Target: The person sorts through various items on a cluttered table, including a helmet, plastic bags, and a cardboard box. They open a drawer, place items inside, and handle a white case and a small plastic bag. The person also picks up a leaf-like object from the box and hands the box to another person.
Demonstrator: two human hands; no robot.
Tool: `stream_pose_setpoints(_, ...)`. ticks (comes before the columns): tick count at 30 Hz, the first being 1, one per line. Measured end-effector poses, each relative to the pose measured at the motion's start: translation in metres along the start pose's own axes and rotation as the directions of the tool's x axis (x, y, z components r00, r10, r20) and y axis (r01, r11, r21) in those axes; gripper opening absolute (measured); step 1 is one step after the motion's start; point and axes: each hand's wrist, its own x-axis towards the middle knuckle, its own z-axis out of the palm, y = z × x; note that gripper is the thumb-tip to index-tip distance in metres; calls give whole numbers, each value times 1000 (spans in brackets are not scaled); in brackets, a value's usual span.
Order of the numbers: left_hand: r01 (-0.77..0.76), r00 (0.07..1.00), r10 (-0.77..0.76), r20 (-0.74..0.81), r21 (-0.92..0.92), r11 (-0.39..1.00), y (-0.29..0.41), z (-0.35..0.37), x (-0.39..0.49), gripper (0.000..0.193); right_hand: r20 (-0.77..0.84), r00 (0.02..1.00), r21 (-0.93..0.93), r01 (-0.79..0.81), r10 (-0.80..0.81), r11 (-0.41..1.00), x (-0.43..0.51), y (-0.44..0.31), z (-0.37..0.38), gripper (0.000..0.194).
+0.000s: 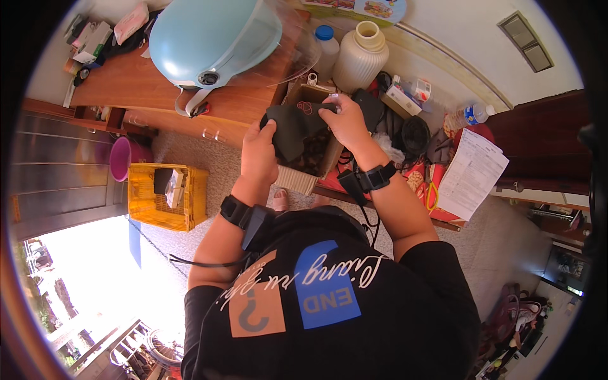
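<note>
A dark, soft cloth-like piece (287, 135) is stretched between both hands above an open cardboard box (330, 164). My left hand (259, 147) grips its left edge, thumb on top. My right hand (346, 118) pinches its upper right end between thumb and fingers. A thin red looped cord (305, 108) shows at the top of the dark piece; whether it is attached, I cannot tell. Dark patterned contents lie in the box below, partly hidden by the piece and my hands.
A light blue helmet (204, 42) sits on the wooden desk (118, 88). Behind the box stand a ribbed cream jar (361, 59) and a blue-capped bottle (327, 52). Yellow scissors (432, 195) and papers (472, 173) lie right. A yellow crate (197, 199) stands on the floor.
</note>
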Motion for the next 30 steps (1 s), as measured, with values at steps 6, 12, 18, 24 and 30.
stream_pose_setpoints(6,10,998,-11,55,6,1000,5,2,-5,30,-94,918,-225,358,-386,906,-13,-13,9,35)
stream_pose_setpoints(12,-3,999,2,40,13,1000,7,6,-12,30,-230,899,-350,282,-374,893,-18,-31,7,33)
stream_pose_setpoints(18,27,995,-21,102,-55,998,1,4,-10,29,-6,967,-105,252,-254,962,-21,-24,24,30)
stream_pose_setpoints(24,87,987,-72,141,-102,991,0,-4,-10,35,209,977,400,-122,39,908,-14,-24,28,20)
stream_pose_setpoints(30,88,996,-84,33,-104,991,2,-6,-16,33,245,932,484,-356,268,799,1,-21,16,13)
